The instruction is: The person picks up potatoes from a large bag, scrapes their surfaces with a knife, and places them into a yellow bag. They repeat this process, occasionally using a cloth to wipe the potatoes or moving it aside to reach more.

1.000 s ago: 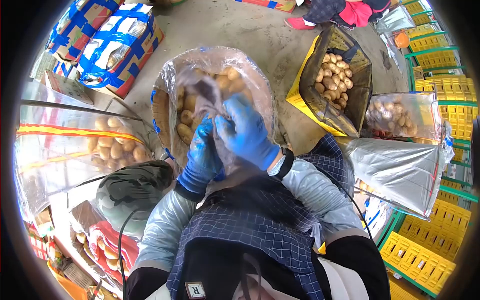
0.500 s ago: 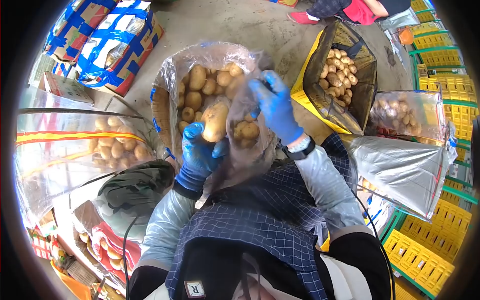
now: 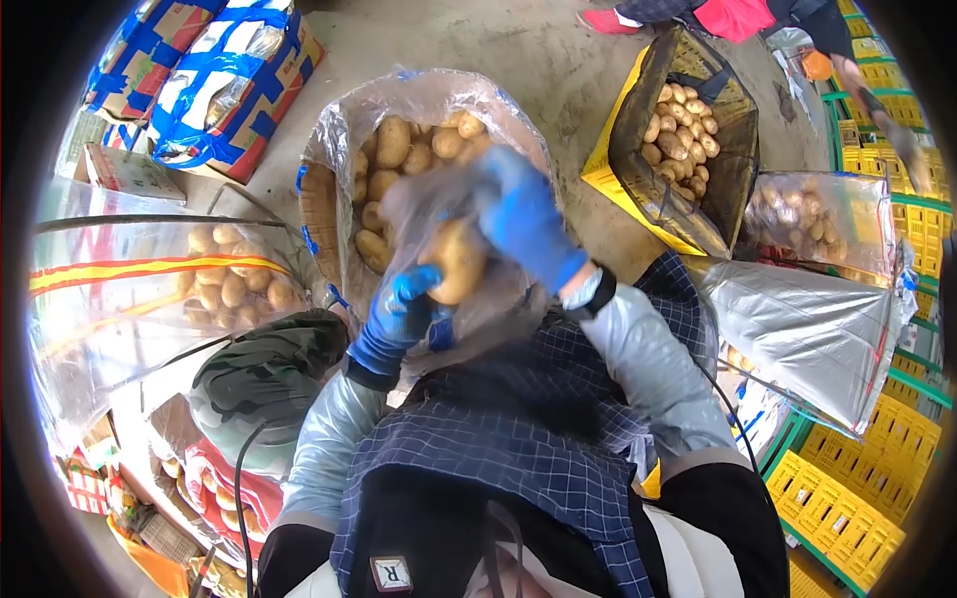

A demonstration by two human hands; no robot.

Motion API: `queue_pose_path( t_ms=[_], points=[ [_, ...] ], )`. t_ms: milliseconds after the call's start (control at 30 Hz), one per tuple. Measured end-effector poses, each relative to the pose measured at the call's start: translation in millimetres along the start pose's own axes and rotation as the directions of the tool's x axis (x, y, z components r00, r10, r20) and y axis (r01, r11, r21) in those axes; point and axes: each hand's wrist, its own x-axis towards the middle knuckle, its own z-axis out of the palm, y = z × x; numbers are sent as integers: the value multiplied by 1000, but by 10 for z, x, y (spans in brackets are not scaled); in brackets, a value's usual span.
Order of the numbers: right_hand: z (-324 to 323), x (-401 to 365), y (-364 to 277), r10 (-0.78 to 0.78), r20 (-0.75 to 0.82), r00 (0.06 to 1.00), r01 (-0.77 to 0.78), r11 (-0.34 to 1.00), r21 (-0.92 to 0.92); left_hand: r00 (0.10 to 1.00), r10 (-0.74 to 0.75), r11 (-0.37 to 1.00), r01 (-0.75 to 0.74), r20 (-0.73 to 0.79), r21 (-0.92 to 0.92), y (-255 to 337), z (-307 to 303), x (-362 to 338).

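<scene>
Potato [image 3: 457, 261]: big, oval, tan-yellow skin, smooth w/ a few darker specks. Held up in the air, long axis tilted, upper end leaning right. Left hand [image 3: 404, 307] grips it from below-left, fingertips on its lower end. It sits at the mouth of the clear bag [image 3: 488, 309] and is partly veiled by film; can't tell if it's fully inside.

Clear bag: thin see-thru plastic, crumpled, slack, hanging just in front of the person's chest. Upper edge is bunched and pulled up by right hand [image 3: 523, 221], which is closed on the film just above-right of the potato. Bag's lower part is blurred, contents unclear.
</scene>
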Motion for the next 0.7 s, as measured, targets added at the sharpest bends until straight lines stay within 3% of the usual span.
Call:
queue_pose_path(
  t_ms=[33,67,100,167,200,267,333,367,433,467,500,633,667,700],
  points=[
    [-1,55,262,39,-25,999,-43,988,-151,998,-60,980,59,1,-190,128,191,14],
    [-50,41,311,33,-93,995,-48,985,-163,997,1,950,25,82,-311,216,297,66],
    [-85,29,261,91,-111,990,-96,995,-39,986,75,901,-3,150,-435,247,344,96],
    [-133,22,123,196,-104,975,-171,962,211,998,6,840,28,60,-541,243,320,115],
    [-155,65,106,264,27,964,-256,898,358,997,-15,786,56,71,-615,257,285,116],
    [-109,-65,-50,142,-111,984,-96,934,343,992,-51,678,122,119,-725,261,207,121],
    [-107,-193,-406,-47,-162,986,89,960,267,987,9,687,112,162,-718,86,44,182],
    [-36,-238,-419,-275,-156,949,293,950,104,987,49,691,76,151,-719,-8,-2,179],
    [-7,-355,-667,-413,94,906,422,902,-96,977,207,757,-133,42,-640,-83,128,118],
    [24,-360,-645,-454,91,887,462,880,-111,967,253,779,-205,-2,-593,-87,185,73],
    [67,-363,-594,-490,87,867,497,858,-128,951,298,918,-308,-81,-250,-91,193,-5],
    [162,-330,-445,-544,21,839,542,832,-115,995,-14,711,-63,-103,-701,56,268,40],
    [162,-299,-392,-519,15,854,519,853,-49,987,-106,649,-22,-119,-760,145,403,45],
    [162,-266,-304,-397,31,918,398,912,-97,985,-152,639,33,-85,-768,157,385,52]
  ],
)
